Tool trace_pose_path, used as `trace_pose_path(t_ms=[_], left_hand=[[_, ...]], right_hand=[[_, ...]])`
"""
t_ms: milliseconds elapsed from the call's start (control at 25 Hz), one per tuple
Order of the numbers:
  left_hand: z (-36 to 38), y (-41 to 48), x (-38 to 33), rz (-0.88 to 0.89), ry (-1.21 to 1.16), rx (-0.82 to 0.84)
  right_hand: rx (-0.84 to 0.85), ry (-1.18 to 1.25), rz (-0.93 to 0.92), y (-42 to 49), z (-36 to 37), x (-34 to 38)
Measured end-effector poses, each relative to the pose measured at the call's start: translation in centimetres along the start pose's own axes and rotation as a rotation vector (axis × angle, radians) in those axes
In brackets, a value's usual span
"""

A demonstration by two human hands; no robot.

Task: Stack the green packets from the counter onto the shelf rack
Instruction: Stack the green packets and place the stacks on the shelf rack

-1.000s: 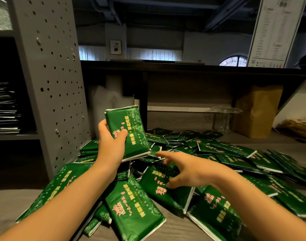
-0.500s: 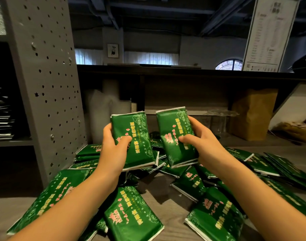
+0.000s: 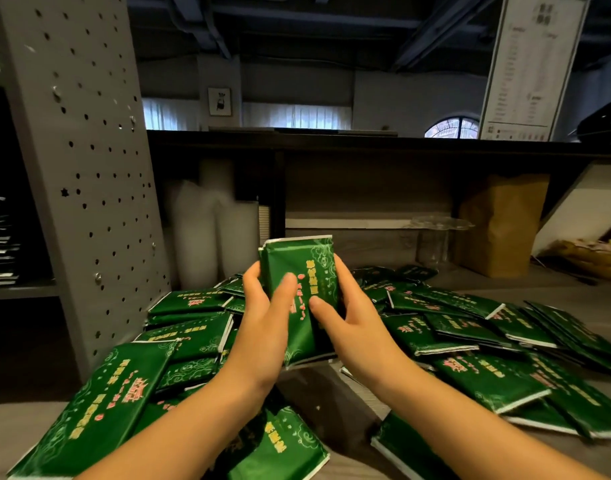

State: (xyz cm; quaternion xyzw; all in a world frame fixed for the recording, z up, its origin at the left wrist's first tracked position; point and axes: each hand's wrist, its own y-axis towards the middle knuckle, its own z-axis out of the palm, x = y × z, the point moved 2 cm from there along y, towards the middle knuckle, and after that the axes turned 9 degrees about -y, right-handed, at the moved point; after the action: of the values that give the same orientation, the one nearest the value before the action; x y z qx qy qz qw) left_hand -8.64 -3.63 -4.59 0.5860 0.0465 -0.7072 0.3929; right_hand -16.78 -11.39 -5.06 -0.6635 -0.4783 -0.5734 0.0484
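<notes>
Green and upright at frame centre, the held packets (image 3: 299, 259) are clamped between both hands: left hand (image 3: 262, 329) with thumb across the front, right hand (image 3: 354, 329) curled round the right edge. Loose packets (image 3: 487, 379) lie heaped on the bench (image 3: 326, 393) below; the shelf rack (image 3: 82, 168) stands left.

Centre: the held bundle (image 3: 299, 268) of green packets has glossy green wrappers with pink and yellow print and white sealed ends. It stands upright with faces pressed together, gripped between the left hand (image 3: 262, 327) and the right hand (image 3: 352, 330) above the counter (image 3: 335, 393). Around it, the loose packets (image 3: 435, 334) are of the same kind and lie flat and overlapping in a heap on the grey counter, from near left to far right. Left: the shelf rack (image 3: 82, 168) shows a grey perforated upright just beside the heap's left edge.
</notes>
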Motion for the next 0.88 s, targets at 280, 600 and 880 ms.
trace_pose_path(t_ms=[280,600,880], left_hand=[[0.0,-0.3,0.1,-0.012,0.191,0.07],[0.3,-0.7,-0.2,-0.06,0.145,0.08],[0.3,-0.7,0.8,-0.1,0.172,0.097]], right_hand=[[-0.222,-0.089,0.111,1.9,-3.7,0.3],[-0.236,-1.024,0.312,0.3,-11.7,-3.6],[-0.135,-1.277,0.759,-2.8,-18.6,-7.9]])
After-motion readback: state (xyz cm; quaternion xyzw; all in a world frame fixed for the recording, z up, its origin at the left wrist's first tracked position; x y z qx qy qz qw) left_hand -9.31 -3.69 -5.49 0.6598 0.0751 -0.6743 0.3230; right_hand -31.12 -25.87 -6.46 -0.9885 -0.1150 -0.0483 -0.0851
